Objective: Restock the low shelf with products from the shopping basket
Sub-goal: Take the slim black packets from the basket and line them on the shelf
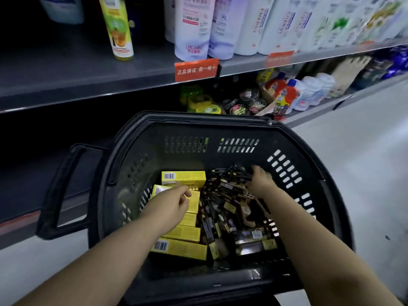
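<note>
While reaching into basket (220, 129): picking stage, nothing shelved yet.
Left hand (174, 202) curled over yellow boxes (183, 177), right hand (260, 180) pinching black packets (223, 195); next, lift toward low shelf (33, 180).

"ENERGY" on white bottles (260, 23)

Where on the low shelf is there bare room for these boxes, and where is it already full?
The low shelf looks bare and dark left of the basket, beside its handle. Right of the green and yellow tubs, it is crowded with dark tins and bottles.
</note>
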{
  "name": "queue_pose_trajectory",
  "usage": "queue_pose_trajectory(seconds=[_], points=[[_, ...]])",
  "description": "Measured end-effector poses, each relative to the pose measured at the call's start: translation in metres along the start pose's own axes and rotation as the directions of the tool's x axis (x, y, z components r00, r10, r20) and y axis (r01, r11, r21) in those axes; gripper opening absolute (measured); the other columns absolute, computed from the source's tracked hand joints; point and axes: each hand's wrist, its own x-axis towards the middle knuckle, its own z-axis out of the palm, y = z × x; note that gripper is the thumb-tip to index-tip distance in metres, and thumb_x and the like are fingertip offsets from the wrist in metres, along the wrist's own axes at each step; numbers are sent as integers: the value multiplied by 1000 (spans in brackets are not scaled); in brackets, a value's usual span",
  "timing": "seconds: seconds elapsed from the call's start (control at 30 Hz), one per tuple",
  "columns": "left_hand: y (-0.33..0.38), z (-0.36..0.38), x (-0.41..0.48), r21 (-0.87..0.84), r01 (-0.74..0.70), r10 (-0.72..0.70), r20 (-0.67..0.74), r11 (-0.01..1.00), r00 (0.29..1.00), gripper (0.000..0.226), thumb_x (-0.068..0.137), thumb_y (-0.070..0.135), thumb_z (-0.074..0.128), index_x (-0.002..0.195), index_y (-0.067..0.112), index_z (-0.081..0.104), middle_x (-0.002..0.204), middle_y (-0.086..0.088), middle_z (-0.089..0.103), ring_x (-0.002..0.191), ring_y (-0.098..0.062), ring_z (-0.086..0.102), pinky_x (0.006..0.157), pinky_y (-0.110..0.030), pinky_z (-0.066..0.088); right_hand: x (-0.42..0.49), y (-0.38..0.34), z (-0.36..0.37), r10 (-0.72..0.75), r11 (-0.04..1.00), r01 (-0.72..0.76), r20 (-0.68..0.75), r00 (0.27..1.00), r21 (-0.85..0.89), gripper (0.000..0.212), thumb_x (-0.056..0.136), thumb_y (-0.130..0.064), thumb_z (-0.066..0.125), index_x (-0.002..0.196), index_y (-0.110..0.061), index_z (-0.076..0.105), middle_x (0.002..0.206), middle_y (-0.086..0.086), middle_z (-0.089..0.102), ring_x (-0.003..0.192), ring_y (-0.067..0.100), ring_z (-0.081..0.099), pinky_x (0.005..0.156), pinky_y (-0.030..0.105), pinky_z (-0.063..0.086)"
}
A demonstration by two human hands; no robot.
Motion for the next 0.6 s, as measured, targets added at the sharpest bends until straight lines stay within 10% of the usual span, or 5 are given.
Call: queue_pose_trajectory(seconds=[0.27, 0.37, 0.47, 0.6], points=[[-15, 3, 13, -172, 37, -41, -17, 984, 999, 14, 93, 23, 49, 104, 29, 56, 88, 16, 59, 84, -11, 61, 77, -36, 53, 6, -6, 18, -60, 926, 10, -122, 991, -378, 41, 92, -10, 44, 133, -9, 38, 132, 16, 46, 121, 35, 43, 98, 41, 39], [-11, 3, 10, -245, 61, -59, 18, 968, 998, 14, 94, 26, 50, 105, 28, 58, 94, 14, 60, 87, -10, 60, 81, -36, 52, -17, -25, -3, -91, 996, 91, 8, 996, -7, 31, 85, -20, 64, 111, -6, 56, 97, 8, 62, 90, 25, 60, 76, 32, 50], [-6, 2, 12, -361, 72, -51, 65, 930, 997, 30, 94, 38, 49, 121, 26, 54, 101, 19, 55, 90, 3, 53, 79, -23, 47, -62, -53, -19, -207, 845, 123, 108, 972, 521, 27, 75, -35, 76, 79, -13, 61, 62, -4, 58, 55, 9, 57, 52, 23, 47], [2, -2, 8, -649, 191, -79, 197, 737, 977, 57, 86, 44, 58, 137, 29, 38, 122, 13, 54, 111, -7, 52, 94, -28, 40, -112, -88, -8, -340, 670, 172, 93, 936, 722, 35, 81, -45, 66, 82, -10, 64, 69, -1, 63, 62, 10, 61, 63, 29, 53]])
